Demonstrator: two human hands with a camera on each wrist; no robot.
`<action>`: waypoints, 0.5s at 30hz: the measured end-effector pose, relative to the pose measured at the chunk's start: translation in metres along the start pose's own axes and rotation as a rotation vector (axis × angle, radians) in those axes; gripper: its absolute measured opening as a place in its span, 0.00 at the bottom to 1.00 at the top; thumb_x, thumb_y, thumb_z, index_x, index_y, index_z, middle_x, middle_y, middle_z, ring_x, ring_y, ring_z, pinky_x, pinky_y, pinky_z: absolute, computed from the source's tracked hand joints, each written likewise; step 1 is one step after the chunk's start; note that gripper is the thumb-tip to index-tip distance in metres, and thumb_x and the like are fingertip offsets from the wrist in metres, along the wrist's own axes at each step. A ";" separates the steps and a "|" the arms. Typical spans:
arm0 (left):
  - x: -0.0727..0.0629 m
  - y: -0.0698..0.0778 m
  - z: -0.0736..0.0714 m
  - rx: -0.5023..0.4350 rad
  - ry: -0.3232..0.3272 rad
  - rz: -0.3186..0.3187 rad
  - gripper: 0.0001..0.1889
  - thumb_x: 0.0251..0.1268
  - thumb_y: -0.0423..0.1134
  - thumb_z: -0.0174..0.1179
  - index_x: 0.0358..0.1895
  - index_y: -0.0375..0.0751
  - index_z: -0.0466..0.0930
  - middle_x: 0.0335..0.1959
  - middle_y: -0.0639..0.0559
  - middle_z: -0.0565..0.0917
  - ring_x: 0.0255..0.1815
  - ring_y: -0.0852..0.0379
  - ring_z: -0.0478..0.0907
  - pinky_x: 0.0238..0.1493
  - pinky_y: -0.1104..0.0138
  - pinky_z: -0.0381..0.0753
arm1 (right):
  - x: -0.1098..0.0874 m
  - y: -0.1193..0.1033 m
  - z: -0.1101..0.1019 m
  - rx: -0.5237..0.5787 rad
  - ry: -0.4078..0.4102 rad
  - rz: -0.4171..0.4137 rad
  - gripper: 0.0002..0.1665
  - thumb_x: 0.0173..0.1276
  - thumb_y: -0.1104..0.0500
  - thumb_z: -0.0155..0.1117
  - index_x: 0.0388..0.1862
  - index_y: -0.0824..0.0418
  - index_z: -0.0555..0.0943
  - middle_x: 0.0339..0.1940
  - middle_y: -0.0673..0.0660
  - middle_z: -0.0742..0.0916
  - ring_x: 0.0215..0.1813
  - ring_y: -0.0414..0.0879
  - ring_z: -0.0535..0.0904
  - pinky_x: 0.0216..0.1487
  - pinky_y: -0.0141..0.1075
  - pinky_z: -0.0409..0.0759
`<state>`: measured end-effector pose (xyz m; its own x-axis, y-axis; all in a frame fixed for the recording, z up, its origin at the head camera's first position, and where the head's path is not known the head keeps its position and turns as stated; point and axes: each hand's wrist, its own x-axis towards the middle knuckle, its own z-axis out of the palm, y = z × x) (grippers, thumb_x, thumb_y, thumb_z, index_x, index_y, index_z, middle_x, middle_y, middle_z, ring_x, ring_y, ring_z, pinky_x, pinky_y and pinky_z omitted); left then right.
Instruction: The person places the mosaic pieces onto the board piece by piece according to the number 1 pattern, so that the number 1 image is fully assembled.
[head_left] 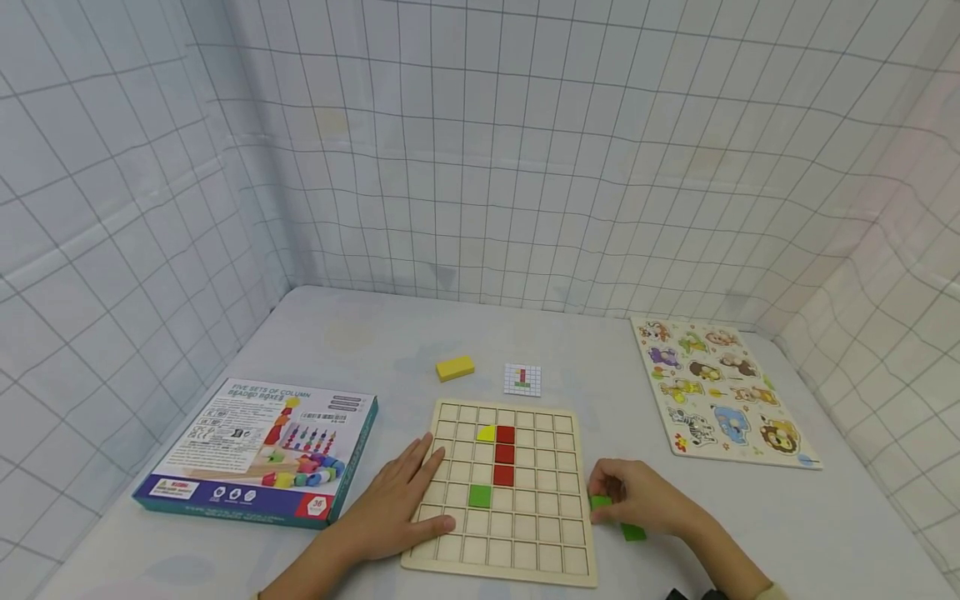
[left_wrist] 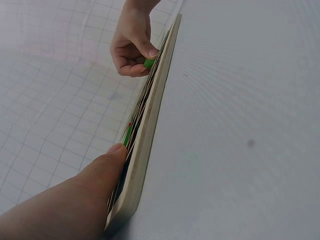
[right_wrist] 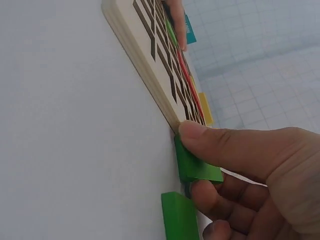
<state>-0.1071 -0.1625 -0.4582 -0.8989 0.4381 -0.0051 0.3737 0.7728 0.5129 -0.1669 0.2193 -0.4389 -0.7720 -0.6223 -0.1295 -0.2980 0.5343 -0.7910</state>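
A wooden grid board (head_left: pixel 527 550) lies on the table. My left hand (head_left: pixel 393 504) rests along its left edge with the fingers extended and the thumb over the lower left squares. On the grid sit a yellow piece (head_left: pixel 486 433) with a cut corner, a column of red square blocks (head_left: pixel 505 454) and one green square block (head_left: pixel 480 497). Just off the board's right edge, my right hand (head_left: pixel 641 496) pinches another green block (right_wrist: pixel 197 165) between thumb and fingers. Below that hand, a further green block (right_wrist: pixel 179 217) lies on the table, partly covered in the head view.
A small pattern card (head_left: pixel 522 379) and a yellow block (head_left: pixel 455 368) lie beyond the board. To the left is a bead-set box (head_left: pixel 247 450); at the right, an animal puzzle board (head_left: pixel 723 392). A dark object (head_left: pixel 693 594) shows at the bottom edge.
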 end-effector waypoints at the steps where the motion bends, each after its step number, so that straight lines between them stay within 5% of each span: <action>1: 0.000 0.000 0.000 0.000 0.000 0.000 0.49 0.64 0.69 0.51 0.77 0.37 0.51 0.79 0.40 0.44 0.78 0.39 0.40 0.68 0.39 0.50 | 0.000 -0.001 0.000 0.011 0.000 -0.007 0.14 0.58 0.54 0.75 0.34 0.56 0.78 0.30 0.49 0.81 0.30 0.39 0.74 0.31 0.33 0.74; 7: 0.000 0.001 -0.001 -0.005 -0.005 -0.004 0.49 0.64 0.69 0.51 0.77 0.37 0.51 0.79 0.39 0.44 0.78 0.39 0.40 0.69 0.39 0.49 | 0.002 -0.006 -0.002 0.071 0.003 -0.057 0.05 0.68 0.60 0.66 0.35 0.59 0.79 0.25 0.49 0.80 0.25 0.37 0.73 0.26 0.31 0.73; 15: 0.000 0.000 0.000 -0.007 -0.010 -0.006 0.49 0.64 0.69 0.51 0.77 0.37 0.51 0.79 0.40 0.44 0.78 0.39 0.40 0.69 0.39 0.49 | 0.010 -0.014 0.001 0.115 0.011 -0.074 0.07 0.70 0.59 0.64 0.37 0.64 0.78 0.25 0.50 0.80 0.23 0.37 0.73 0.24 0.32 0.75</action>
<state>-0.1074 -0.1624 -0.4578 -0.8989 0.4379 -0.0170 0.3665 0.7724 0.5188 -0.1704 0.2050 -0.4295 -0.7568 -0.6507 -0.0621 -0.2882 0.4174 -0.8618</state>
